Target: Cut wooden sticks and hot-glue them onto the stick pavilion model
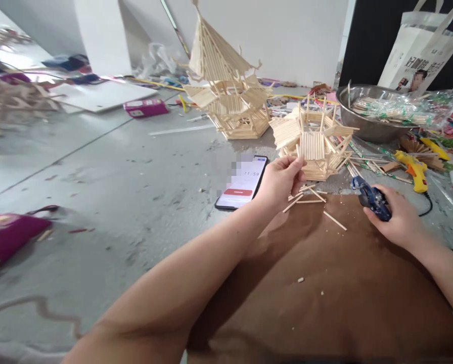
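Note:
My left hand (281, 179) is closed in a pinch, with the tip of a thin wooden stick (298, 150) showing above the fingers. Right behind it stands a small pavilion model (312, 146) built of pale sticks; whether the fingers touch it I cannot tell. My right hand (399, 217) is wrapped round a dark blue hand tool (374, 199) with whitish specks, its exact kind unclear. Between the hands, several loose sticks (312, 194) lie at the edge of a brown cloth (325, 253) over my lap, with one more stick (335, 221) on the cloth.
A taller roofed stick pagoda (241, 106) stands behind. Left of my hand lies a phone (243, 184). To the right are a metal bowl (378, 119) of packaged sticks, a yellow glue gun (414, 169) with a cord and a white bag (416, 55). Purple boxes (146, 107) lie leftward.

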Demonstrator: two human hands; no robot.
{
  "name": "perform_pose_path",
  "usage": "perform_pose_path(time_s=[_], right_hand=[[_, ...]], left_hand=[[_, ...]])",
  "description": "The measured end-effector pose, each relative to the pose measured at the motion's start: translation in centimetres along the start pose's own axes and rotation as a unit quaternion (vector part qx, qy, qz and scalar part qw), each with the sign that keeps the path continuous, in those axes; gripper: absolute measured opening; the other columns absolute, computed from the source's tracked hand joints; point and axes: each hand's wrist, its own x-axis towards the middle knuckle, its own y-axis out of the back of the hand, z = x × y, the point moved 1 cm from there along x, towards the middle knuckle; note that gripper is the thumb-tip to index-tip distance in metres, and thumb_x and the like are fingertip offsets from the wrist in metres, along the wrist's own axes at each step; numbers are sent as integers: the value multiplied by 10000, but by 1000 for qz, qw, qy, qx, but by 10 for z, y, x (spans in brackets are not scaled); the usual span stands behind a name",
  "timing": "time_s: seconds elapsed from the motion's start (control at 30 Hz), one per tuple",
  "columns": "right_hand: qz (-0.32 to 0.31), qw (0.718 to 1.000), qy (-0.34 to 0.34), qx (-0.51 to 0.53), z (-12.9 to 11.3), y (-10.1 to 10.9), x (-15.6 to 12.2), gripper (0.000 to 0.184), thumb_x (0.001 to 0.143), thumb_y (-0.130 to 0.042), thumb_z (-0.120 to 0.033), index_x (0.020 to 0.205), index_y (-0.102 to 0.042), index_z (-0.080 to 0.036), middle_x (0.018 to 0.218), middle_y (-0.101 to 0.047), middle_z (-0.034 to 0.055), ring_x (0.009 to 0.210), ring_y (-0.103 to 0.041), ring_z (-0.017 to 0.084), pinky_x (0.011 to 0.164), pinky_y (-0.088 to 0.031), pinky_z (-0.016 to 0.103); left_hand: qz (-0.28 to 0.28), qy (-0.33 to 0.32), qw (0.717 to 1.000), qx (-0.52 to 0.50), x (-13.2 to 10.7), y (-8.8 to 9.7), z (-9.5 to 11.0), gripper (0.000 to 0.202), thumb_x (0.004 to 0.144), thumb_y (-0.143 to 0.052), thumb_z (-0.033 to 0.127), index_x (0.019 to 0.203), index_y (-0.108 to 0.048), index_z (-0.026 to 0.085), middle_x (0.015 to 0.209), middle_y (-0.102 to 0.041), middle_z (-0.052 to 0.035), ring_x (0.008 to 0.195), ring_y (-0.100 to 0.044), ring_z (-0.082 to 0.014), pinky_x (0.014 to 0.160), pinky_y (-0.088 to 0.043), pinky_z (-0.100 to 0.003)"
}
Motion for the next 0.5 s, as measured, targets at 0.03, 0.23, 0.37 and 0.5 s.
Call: perform_pose_path(time_s=[0.03,0.23,0.37,0.5], right_hand=[[-4,1000,4,-5,0,-1,0,460,698,-556,-348,1118,-458,-188,977,-615,97,840,-594,243,705,-459,356],[-21,999,16,-19,0,-3,-2,459,680,-544,-302,1118,-456,-194,955,-619,86,797,-593,239,667,-452,346],[-18,999,26,-18,-2,-3,-1,453,678,-536,-283,1115,-457,-195,950,-626,84,809,-595,247,678,-453,357],[-24,999,31,-18,-6,-2,-1,425,679,-537,-274,1091,-466,-193,951,-627,82,831,-599,246,692,-459,349]], left_hand=[[0,7,1000,-1,2,2,2,170,814,-494,263,701,-506,138,423,-464,73,250,-330,-17,266,-203,-154],[-14,59,997,37,11,10,9,247,813,-504,302,630,-483,137,394,-454,66,242,-335,-20,267,-206,-154],[2,48,998,45,17,13,4,257,816,-502,305,620,-463,143,386,-467,66,232,-341,-26,262,-196,-156],[6,26,999,37,22,13,-1,244,816,-502,299,634,-472,139,413,-514,55,230,-353,-29,260,-206,-161]])
